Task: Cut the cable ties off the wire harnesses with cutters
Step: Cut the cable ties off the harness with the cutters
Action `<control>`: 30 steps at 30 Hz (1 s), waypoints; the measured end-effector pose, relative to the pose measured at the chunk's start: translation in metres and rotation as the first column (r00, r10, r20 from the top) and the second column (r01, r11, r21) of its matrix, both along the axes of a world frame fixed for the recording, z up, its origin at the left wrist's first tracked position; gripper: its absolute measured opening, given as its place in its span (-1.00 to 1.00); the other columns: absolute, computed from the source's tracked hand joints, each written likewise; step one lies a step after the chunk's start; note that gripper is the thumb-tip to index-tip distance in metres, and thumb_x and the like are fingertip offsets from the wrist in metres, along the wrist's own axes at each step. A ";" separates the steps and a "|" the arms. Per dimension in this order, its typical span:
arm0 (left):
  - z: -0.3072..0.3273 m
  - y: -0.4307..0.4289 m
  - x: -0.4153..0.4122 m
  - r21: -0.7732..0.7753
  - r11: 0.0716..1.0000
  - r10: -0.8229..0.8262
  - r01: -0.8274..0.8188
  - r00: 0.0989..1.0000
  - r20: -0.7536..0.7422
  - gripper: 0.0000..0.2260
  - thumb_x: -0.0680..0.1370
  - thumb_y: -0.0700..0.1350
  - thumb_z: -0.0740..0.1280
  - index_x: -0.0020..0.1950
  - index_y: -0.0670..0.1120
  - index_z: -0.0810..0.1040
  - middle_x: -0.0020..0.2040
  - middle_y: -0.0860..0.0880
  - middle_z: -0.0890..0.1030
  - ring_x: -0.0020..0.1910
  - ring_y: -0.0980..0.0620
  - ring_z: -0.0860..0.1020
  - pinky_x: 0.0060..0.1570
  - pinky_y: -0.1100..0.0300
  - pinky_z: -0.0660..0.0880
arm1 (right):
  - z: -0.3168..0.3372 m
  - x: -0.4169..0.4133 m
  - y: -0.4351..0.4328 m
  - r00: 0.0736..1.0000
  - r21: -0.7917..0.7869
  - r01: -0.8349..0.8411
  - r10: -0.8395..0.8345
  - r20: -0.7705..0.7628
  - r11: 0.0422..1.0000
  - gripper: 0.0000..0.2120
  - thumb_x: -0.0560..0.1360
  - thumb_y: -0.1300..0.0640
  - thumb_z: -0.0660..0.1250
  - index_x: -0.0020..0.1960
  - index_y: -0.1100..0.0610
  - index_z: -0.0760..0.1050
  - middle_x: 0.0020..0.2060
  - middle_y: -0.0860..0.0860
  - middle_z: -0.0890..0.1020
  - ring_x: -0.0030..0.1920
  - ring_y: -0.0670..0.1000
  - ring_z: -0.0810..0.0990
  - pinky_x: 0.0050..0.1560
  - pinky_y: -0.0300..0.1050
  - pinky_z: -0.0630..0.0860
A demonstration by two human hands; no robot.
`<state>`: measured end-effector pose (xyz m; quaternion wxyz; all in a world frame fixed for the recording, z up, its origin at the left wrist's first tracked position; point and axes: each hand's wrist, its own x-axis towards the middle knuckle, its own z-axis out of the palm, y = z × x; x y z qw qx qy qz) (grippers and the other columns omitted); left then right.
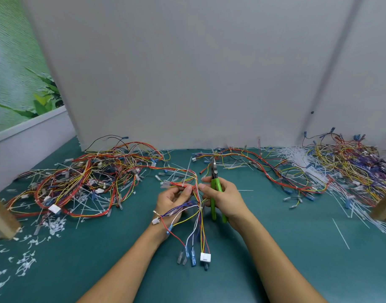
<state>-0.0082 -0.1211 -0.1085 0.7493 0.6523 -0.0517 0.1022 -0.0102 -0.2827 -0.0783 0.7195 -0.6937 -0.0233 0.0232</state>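
A wire harness (187, 186) is pinched between the fingers of the left hand (173, 201), its red bundle running sideways toward the right hand (223, 199), whose fingers are wrapped around green-handled cutters (216, 191), blades pointing up, just right of the white cable tie (186, 174).

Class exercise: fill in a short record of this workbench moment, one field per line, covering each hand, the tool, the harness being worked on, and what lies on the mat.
left hand: pinches the held wire harness near a white cable tie
right hand: grips the green-handled cutters, blades pointing away, not on a tie
harness ends: white connector and blue terminals hang toward the person
left of mat: tangled harness pile, cut tie scraps
right of mat: second harness pile
surface: green mat
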 end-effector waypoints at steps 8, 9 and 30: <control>-0.001 0.002 0.001 -0.042 0.997 -0.065 0.065 0.998 -0.008 -0.85 0.60 -0.27 0.33 -0.11 -0.19 0.67 -0.26 -0.06 0.70 -0.30 0.08 0.64 -0.24 0.27 0.57 | -0.001 -0.001 0.003 0.999 -0.004 -0.042 0.042 0.027 0.999 -0.82 0.53 0.17 0.51 0.11 0.10 0.61 -0.25 -0.07 0.71 -0.25 -0.08 0.65 -0.17 -0.12 0.58; -0.001 0.002 0.001 -0.048 0.997 -0.063 0.062 0.998 -0.005 -0.85 0.60 -0.26 0.33 -0.11 -0.19 0.66 -0.27 -0.04 0.70 -0.31 0.10 0.64 -0.26 0.29 0.56 | -0.001 -0.001 0.004 0.998 -0.003 -0.055 0.055 0.024 0.998 -0.82 0.53 0.18 0.51 0.11 0.11 0.61 -0.27 -0.07 0.71 -0.27 -0.09 0.64 -0.19 -0.13 0.58; -0.003 0.004 0.005 -0.098 0.993 -0.064 0.066 0.998 0.016 -0.76 0.48 -0.07 0.45 0.08 -0.15 0.70 0.03 -0.17 0.72 0.03 -0.12 0.67 0.05 0.09 0.61 | -0.001 -0.007 0.011 0.996 -0.004 -0.077 0.077 0.053 0.997 -0.77 0.50 0.26 0.53 0.11 0.22 0.58 -0.24 -0.03 0.67 -0.21 -0.06 0.65 -0.19 -0.13 0.55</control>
